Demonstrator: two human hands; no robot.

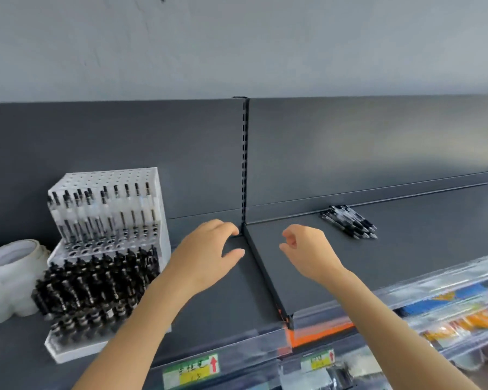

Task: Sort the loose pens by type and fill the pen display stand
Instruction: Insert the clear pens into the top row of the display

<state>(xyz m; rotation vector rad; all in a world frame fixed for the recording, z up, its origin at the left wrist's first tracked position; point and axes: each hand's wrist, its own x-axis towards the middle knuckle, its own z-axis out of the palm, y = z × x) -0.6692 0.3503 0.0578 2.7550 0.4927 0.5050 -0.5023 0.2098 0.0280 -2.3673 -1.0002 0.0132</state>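
Both forearms are stretched forward over a dark grey shelf made of two boards. The left hand [209, 253] is held palm-down at the back right corner of the left shelf board [223, 305], with the fingers arched and spread and the thumb pointed toward the raised side edge of the right shelf board [392, 263]; its grip is slack and nothing is held in it. Whether the fingertips touch the slotted upright [244, 164] cannot be told. The right hand [307, 249] is held above the left part of the right board, just beside that side edge, with the fingers loosely curled toward the palm; its grip is likewise slack and nothing is seen in it. The loose pens [348, 221] are laid in a small bundle near the back edge of the right board, well apart from the right hand, with bare board between them. The pen display stand [110, 178] is set toward the left end of the left board, its tiers partly filled, with the left forearm passed just beside its right wall. White tape rolls [14, 274] are set just left of the stand. A clear price rail [265, 344] is fitted along the front edge.
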